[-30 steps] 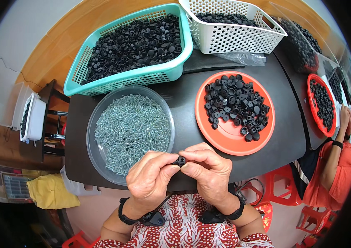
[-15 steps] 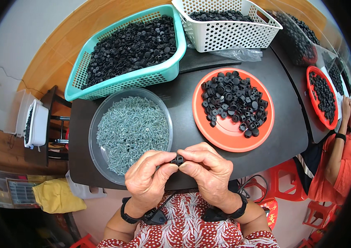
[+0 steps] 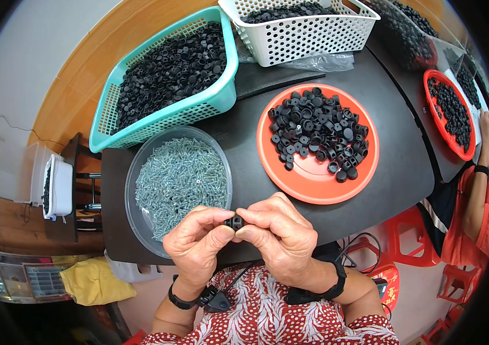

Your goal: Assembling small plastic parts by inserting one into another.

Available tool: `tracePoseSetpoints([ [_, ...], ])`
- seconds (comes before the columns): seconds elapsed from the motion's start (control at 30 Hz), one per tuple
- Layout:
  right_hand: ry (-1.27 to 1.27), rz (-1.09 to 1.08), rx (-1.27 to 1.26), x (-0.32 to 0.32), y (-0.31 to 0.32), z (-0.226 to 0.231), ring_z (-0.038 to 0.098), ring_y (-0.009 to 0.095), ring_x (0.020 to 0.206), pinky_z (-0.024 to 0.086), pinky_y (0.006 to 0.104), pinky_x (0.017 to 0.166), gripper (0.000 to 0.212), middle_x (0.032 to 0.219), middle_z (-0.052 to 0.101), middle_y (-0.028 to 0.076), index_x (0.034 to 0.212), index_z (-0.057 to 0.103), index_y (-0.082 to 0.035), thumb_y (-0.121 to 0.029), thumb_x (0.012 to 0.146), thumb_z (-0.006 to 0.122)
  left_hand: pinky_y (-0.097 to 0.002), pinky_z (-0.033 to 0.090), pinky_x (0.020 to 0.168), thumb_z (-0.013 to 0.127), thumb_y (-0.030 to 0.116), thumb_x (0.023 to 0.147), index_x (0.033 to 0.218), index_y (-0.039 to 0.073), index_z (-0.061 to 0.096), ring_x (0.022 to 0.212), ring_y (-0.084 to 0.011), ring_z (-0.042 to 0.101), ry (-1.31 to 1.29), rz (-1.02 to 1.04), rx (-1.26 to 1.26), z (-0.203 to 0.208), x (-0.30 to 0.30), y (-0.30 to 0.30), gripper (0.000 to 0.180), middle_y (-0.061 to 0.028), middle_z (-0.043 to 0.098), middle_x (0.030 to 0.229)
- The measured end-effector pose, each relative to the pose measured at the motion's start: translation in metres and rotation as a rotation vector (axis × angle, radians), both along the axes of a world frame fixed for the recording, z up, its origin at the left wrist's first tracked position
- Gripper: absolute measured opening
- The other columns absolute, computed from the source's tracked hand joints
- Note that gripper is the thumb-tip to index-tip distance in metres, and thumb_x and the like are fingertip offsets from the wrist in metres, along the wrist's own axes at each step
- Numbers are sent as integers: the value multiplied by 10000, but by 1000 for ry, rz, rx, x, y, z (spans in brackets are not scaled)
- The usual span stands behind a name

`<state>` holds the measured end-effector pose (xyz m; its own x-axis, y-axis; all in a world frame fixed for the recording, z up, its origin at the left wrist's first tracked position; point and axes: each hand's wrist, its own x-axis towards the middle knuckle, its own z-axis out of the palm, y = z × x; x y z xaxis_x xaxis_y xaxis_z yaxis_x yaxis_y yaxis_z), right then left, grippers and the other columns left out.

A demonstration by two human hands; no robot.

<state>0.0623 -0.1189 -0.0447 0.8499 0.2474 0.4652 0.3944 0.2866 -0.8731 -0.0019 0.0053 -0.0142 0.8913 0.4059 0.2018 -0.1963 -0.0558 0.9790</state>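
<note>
A small round black plastic part (image 3: 235, 222) is pinched between the fingertips of both my hands, in front of the table's near edge. My left hand (image 3: 197, 244) grips its left side with thumb and forefinger closed. From the right, my right hand (image 3: 277, 234) pinches it the same way. Just beyond my left hand, a clear round tub (image 3: 228, 172) is filled with silvery screws (image 3: 181, 175). An orange-red plate (image 3: 313, 183), farther right, carries a heap of black plastic caps and parts (image 3: 319, 126), with a bare patch at its front.
A teal basket (image 3: 230, 77) full of black parts stands at the back left, beside a white perforated basket (image 3: 308, 41). At the right are a red tray (image 3: 435, 129) of black parts and a co-worker's arm (image 3: 477, 201). Red stools (image 3: 411, 236) stand below the table.
Both hands have shifted slightly left in the picture, still pinching the black part, which looks turned a little. The whole view has tilted somewhat.
</note>
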Motion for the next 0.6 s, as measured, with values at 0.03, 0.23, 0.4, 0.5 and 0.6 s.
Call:
tracePoseSetpoints([
  [0.03, -43, -18, -14, 1, 0, -1, 542, 218, 683, 437, 307, 582, 243, 780, 612, 103, 903, 659, 32, 24, 674, 738, -224, 508, 618, 695, -31, 791, 972, -72, 645, 706, -135, 616, 2, 1, 2, 0, 0, 0, 192, -98, 624, 844],
  [0.23, -156, -63, -54, 3, -2, -2, 537, 236, 666, 437, 318, 571, 299, 779, 605, 112, 940, 655, 33, 28, 653, 740, -214, 514, 590, 693, -22, 797, 979, -73, 644, 701, -129, 615, 22, 7, 66, 2, -1, -2, 195, -97, 616, 845],
  [0.4, -211, -102, -95, 1, -2, 0, 544, 243, 669, 442, 319, 567, 334, 779, 603, 117, 971, 653, 38, 37, 648, 737, -216, 524, 583, 678, -32, 808, 990, -72, 641, 705, -131, 616, 68, 0, 19, 1, -2, -3, 190, -101, 607, 875],
  [0.5, -197, -91, -91, 1, -1, -2, 545, 239, 672, 440, 315, 565, 319, 780, 605, 113, 967, 652, 33, 30, 659, 736, -221, 531, 587, 667, -41, 814, 995, -73, 640, 707, -136, 617, 63, -9, -17, 3, -2, -3, 186, -102, 605, 878],
  [0.6, -132, -72, -52, 0, 0, -5, 545, 227, 668, 438, 307, 563, 283, 775, 607, 107, 941, 655, 32, 23, 671, 740, -227, 537, 590, 664, -45, 816, 1000, -74, 638, 712, -140, 619, 87, -25, -61, 5, -3, -3, 188, -109, 605, 886],
])
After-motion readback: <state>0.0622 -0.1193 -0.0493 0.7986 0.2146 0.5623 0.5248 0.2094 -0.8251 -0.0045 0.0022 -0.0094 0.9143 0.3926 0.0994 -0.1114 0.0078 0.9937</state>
